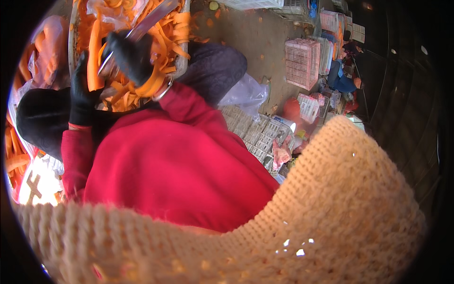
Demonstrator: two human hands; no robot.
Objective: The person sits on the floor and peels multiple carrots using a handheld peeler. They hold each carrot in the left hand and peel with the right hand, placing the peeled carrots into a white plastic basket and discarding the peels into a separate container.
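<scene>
My left hand (83, 85), in a dark glove, grips a peeled orange carrot (94, 60) that stands nearly upright in the view. Beside it my right hand (133, 58), also dark-gloved and blurred, is closed around a metal peeling tool (152, 19). One end of the tool sticks out beyond the fist, and a thin metal edge shows close to the carrot. Both hands are above a worn, pale-rimmed container (181, 65) heaped with broad orange carrot peelings (165, 37). Clear plastic film (118, 14) lies among the peelings. Whether the blade touches the carrot I cannot tell.
Clear bags of carrots (46, 49) stand at the left, by my bent knee. On the right are a plastic crate (252, 129), a clear plastic bag (244, 92) and a pink crate (302, 64). Another person's leg (340, 78) shows farther off. Knitted fabric (337, 198) covers the lower view.
</scene>
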